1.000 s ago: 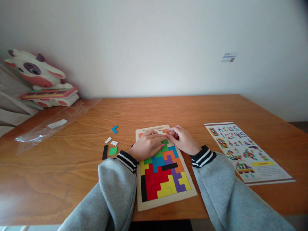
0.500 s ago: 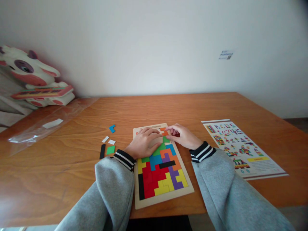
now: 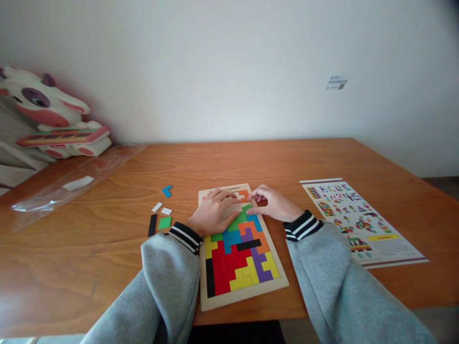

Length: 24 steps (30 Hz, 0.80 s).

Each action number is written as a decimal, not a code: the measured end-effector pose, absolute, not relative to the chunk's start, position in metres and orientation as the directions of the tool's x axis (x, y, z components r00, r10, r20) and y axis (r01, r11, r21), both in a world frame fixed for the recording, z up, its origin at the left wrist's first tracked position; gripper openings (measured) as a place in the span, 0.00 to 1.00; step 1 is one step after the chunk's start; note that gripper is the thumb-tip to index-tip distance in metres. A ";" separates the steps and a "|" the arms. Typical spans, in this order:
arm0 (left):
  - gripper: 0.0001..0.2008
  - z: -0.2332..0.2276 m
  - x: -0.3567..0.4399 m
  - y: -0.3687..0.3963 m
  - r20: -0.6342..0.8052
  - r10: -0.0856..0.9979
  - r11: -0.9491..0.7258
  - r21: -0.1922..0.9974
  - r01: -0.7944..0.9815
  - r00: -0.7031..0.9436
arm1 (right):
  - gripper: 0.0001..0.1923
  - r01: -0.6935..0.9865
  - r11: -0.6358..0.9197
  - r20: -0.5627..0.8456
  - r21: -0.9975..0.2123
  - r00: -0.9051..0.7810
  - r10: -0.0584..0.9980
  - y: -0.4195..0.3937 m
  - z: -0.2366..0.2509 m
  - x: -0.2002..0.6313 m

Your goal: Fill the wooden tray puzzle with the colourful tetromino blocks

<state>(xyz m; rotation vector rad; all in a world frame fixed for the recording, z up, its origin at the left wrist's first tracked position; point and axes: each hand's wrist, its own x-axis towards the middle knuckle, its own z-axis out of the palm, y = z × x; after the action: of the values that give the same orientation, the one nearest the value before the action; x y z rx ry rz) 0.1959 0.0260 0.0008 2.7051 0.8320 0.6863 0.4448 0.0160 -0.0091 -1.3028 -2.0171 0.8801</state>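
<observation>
A wooden puzzle board [image 3: 244, 294] lies at the desk's near edge, filled with coloured block pieces over much of its surface. My left hand [image 3: 214, 212] rests flat across its upper left part with fingers stretched, hiding the pieces beneath. Over the upper right rim is my right hand [image 3: 270, 203], thumb tip touching a green piece [image 3: 245, 209], index finger bent and apart from the thumb. Beside that green piece is a blue piece [image 3: 254, 221]. An orange piece [image 3: 244, 194] sits near the top, and a black bar [image 3: 249, 245] crosses the middle.
Left of the board lie a blue corner piece [image 3: 167, 191], two white pieces [image 3: 166, 211], a green square [image 3: 165, 223] and a black bar [image 3: 152, 225]. A printed sheet [image 3: 387, 248] is on the right. A plastic bag [image 3: 46, 200] and a cow toy keyboard [image 3: 68, 136] stand left.
My right thumb has moved slightly toward me and the green piece has shifted the same way, closing the pale gap beside the blue piece. My left hand has stayed put.
</observation>
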 end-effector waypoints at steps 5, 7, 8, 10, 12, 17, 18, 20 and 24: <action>0.17 0.000 0.195 0.027 0.365 0.571 -0.817 0.341 0.465 0.736 | 0.24 0.584 0.326 0.082 -0.744 -0.404 0.911 0.013 -0.003 0.447; 0.15 0.001 0.195 0.026 0.369 0.567 -0.820 0.340 0.461 0.736 | 0.23 0.596 0.336 0.083 -0.729 -0.410 0.908 0.011 -0.002 0.446; 0.15 0.002 0.195 0.026 0.368 0.566 -0.820 0.340 0.460 0.738 | 0.23 0.600 0.339 0.084 -0.725 -0.412 0.907 0.011 -0.001 0.445; 0.14 0.004 0.196 0.025 0.367 0.564 -0.821 0.340 0.458 0.739 | 0.22 0.601 0.345 0.091 -0.721 -0.412 0.907 0.011 -0.001 0.445; 0.13 0.005 0.196 0.024 0.368 0.567 -0.820 0.342 0.459 0.737 | 0.21 0.602 0.349 0.103 -0.718 -0.405 0.909 0.011 -0.002 0.445; 0.13 0.004 0.197 0.023 0.369 0.568 -0.819 0.342 0.460 0.736 | 0.21 0.608 0.348 0.125 -0.714 -0.379 0.917 0.012 -0.006 0.444; 0.14 0.004 0.197 0.023 0.375 0.568 -0.819 0.346 0.458 0.733 | 0.21 0.609 0.348 0.127 -0.713 -0.376 0.918 0.012 -0.006 0.443; 0.14 0.005 0.197 0.024 0.395 0.571 -0.817 0.357 0.453 0.720 | 0.21 0.613 0.344 0.132 -0.711 -0.365 0.922 0.012 -0.006 0.443; 0.13 0.016 0.183 0.025 0.447 0.601 -0.799 0.344 0.493 0.663 | 0.20 0.624 0.339 0.159 -0.704 -0.327 0.932 0.011 -0.005 0.441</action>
<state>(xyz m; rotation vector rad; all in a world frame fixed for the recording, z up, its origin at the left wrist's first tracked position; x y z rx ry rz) 0.1829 0.0247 0.0160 2.6846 0.8928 0.8249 0.4408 0.0109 -0.0045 -1.3564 -2.0557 0.7270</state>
